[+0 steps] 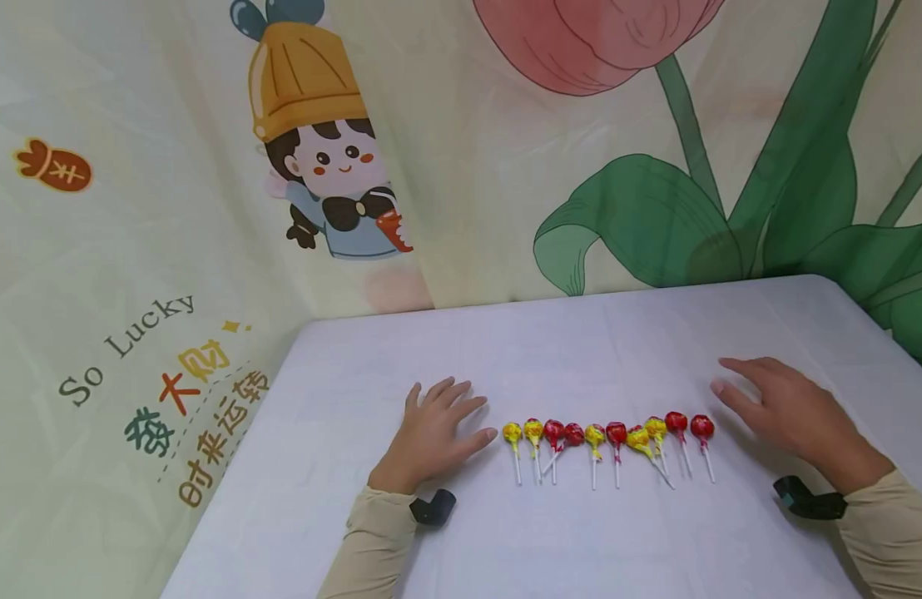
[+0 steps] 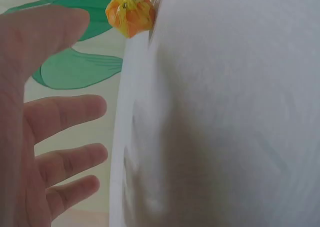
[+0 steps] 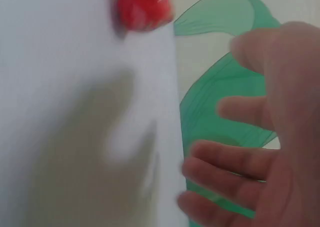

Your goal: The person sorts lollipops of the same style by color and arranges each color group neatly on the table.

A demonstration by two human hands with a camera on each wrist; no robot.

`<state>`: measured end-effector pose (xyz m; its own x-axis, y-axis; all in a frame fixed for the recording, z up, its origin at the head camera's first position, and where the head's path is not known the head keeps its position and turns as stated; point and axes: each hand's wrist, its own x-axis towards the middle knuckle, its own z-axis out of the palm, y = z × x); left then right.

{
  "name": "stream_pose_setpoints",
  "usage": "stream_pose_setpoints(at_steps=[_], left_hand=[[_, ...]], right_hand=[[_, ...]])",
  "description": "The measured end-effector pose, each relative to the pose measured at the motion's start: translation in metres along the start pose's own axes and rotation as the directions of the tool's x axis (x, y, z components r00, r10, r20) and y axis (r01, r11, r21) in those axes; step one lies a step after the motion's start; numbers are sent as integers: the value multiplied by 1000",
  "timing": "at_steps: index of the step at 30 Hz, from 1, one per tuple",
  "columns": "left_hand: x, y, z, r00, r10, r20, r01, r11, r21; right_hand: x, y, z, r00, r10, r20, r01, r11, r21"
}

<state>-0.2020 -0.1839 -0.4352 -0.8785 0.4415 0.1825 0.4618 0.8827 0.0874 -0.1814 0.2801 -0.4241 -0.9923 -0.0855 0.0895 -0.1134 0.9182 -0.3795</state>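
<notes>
Several red and yellow wrapped lollipops lie in a row on the white table, their white sticks pointing toward the person. At the row's left end is a yellow lollipop (image 1: 513,433), also seen as a yellow wrapper (image 2: 131,14) in the left wrist view. My left hand (image 1: 434,433) is just left of it, fingers spread, holding nothing. A red lollipop (image 1: 702,428) ends the row on the right; its red head (image 3: 145,8) shows in the right wrist view. To its right my right hand (image 1: 794,416) hovers, fingers extended and nothing held. Near the middle, a yellow lollipop (image 1: 639,440) lies slanted against its neighbours.
The table (image 1: 581,541) has a white cover, its back edge close to a printed backdrop (image 1: 461,208) with a cartoon child and a large flower. Dark wrist cameras (image 1: 434,508) are strapped at both sleeves. Two red lollipops (image 1: 573,434) left of the middle touch.
</notes>
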Motion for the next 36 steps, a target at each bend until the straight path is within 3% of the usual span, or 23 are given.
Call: stream_pose_setpoints(at_steps=[7,19,25,36], left_hand=[[0,6,3,999,49,-3,-50,997,-53],[5,14,8,990,131,-43,-135,984,-117],[5,20,10,991,133,-29,-136,972,-192],[7,21,14,988,148,-32,-151,975,-162]], right_hand=[[1,-5,1,998,7,66,-21,976,218],[0,10,0,984,-85,154,35,953,301],[0,9,2,974,-126,188,59,944,325],[-1,7,7,952,-158,261,51,926,375]])
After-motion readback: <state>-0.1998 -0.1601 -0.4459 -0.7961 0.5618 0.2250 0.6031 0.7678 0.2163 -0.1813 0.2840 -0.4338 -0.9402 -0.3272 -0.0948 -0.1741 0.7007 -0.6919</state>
